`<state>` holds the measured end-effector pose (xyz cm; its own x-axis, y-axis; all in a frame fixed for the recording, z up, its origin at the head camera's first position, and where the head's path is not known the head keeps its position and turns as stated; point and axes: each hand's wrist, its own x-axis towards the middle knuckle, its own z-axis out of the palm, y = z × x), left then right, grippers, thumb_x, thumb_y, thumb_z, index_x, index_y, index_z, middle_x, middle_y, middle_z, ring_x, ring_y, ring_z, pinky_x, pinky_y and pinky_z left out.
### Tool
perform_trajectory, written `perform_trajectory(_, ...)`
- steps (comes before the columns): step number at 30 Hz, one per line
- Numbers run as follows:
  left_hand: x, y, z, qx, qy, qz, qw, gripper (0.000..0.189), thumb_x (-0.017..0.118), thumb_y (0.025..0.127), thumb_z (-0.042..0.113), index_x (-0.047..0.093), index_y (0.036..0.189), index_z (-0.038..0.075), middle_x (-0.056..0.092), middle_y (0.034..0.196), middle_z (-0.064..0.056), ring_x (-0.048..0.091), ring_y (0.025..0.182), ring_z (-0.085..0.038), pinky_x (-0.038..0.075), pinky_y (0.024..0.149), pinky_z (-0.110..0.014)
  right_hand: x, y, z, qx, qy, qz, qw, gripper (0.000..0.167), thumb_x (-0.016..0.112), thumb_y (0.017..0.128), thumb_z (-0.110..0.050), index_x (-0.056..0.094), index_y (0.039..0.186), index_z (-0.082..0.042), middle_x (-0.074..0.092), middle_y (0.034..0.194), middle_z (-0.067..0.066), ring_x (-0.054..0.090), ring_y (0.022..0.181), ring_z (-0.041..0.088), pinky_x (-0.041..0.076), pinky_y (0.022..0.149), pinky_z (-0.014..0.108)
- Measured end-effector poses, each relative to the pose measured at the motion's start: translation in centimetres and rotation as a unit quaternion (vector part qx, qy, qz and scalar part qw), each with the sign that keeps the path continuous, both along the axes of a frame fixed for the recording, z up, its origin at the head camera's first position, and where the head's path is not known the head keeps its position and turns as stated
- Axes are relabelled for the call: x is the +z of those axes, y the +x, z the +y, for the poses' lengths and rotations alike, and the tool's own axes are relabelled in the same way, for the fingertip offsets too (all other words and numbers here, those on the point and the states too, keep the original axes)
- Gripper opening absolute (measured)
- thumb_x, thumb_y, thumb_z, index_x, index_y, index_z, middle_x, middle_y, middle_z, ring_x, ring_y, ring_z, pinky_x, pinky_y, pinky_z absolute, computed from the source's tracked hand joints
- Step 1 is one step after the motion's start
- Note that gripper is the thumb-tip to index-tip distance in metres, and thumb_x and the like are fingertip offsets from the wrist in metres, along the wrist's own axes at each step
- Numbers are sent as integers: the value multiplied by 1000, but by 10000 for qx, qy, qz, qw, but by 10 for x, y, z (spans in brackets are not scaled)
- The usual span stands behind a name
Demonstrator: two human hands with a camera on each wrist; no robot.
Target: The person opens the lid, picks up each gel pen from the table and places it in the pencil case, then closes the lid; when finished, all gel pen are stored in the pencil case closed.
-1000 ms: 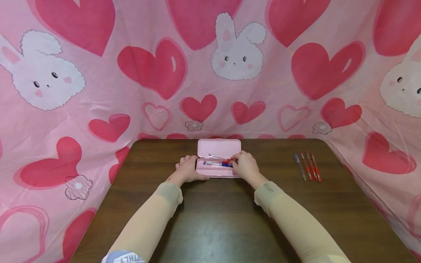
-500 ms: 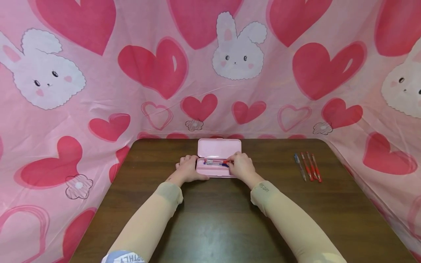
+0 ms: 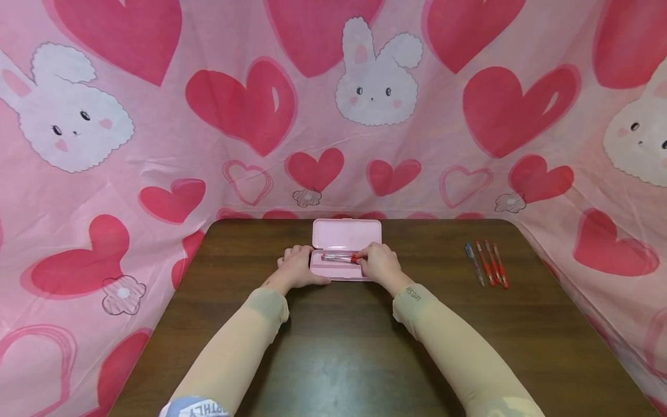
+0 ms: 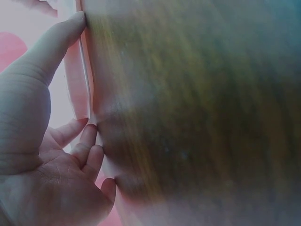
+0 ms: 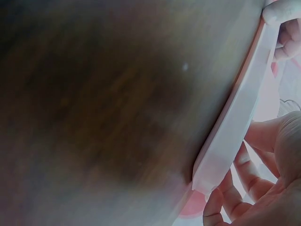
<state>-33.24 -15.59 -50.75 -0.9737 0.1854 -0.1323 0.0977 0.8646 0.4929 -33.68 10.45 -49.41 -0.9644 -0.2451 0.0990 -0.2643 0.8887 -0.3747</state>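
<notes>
A pink pencil case (image 3: 333, 275) stands at the far edge of the table with its lid (image 3: 346, 233) tipped back. My left hand (image 3: 299, 267) holds the case by its left end, the thumb along the front wall and the fingers round the side, as the left wrist view shows. Inside the back part of the case lies a clear pen with red parts (image 3: 337, 257). The fingers of my right hand (image 3: 382, 263) pinch its right end. That hand covers the right end of the case, so other pens there are partly hidden. The right wrist view shows the case's front wall (image 5: 235, 120).
On the right of the brown wooden table (image 3: 333, 347) lie a blue pen (image 3: 475, 264) and several red pens (image 3: 490, 263), side by side. A pink cloth (image 3: 432, 145) with hearts and rabbits hangs directly behind the table.
My right hand has moved slightly left and lowered the red pen, which was slanted above the blue pen, into the case. The blue pen there is now mostly covered. The left hand stays put.
</notes>
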Motion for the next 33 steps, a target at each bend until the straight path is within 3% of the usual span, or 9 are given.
perform_trajectory(11, 1, 1, 2, -12, -8, 20, 10000, 104, 95, 74, 65, 51, 152, 11, 55, 146, -14, 42, 138, -36, 33, 116, -60, 1, 1, 5, -94, -335, -30, 9994, 21, 77, 102, -25, 87, 120, -20, 78, 118, 12, 68, 112, 36, 55, 100, 57)
perform_trajectory(21, 4, -3, 2, -58, 0, 109, 9999, 105, 94, 73, 67, 51, 152, 11, 56, 144, -15, 43, 136, -36, 33, 114, -59, 13, -5, 22, -300, -972, 597, 9930, 41, 74, 102, -30, 75, 135, -6, 74, 128, 22, 69, 120, 42, 55, 109, 58)
perform_trajectory(33, 2, -1, 1, 17, -56, -7, 10000, 104, 95, 74, 64, 51, 152, 11, 56, 145, -14, 42, 138, -36, 33, 115, -60, 20, -10, 53, -769, -1151, 502, 9891, 54, 69, 103, -35, 63, 147, -3, 70, 134, 22, 66, 123, 43, 53, 111, 60)
